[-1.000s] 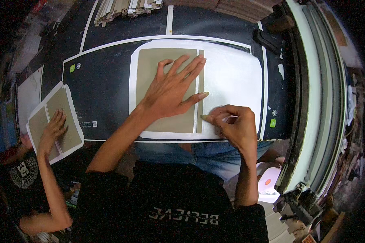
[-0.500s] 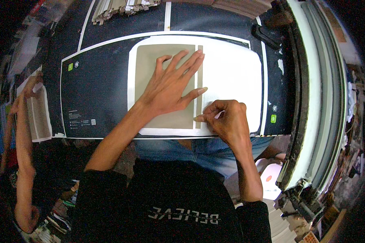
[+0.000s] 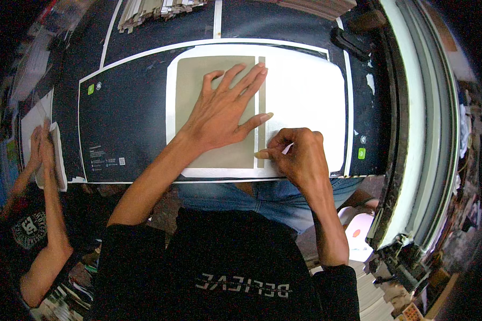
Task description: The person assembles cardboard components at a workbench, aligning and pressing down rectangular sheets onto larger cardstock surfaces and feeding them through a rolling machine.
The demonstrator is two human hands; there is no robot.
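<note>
Grey-brown board lies on white sheet, a spread left hand [image 3: 219, 115] over it and a curled right hand [image 3: 302, 152] beside its strip.
Palm down and angled up to the right, the left hand covers the flat grey-brown rectangular board [image 3: 219, 158], its grip wide: two fingertips reach the upper end of the slim grey-brown strip [image 3: 261, 140], the little finger bends, and the thumb crosses the strip sideways. Wrist raised, the right hand bends its fingers inward, its thumb tip at the strip's lower part; this grip is narrow, though whether it pinches anything I cannot tell. Board and strip lie side by side, a thin white gap between, on the left half of the glossy white sheet [image 3: 305, 96], which rests on the black counter [image 3: 128, 117].
</note>
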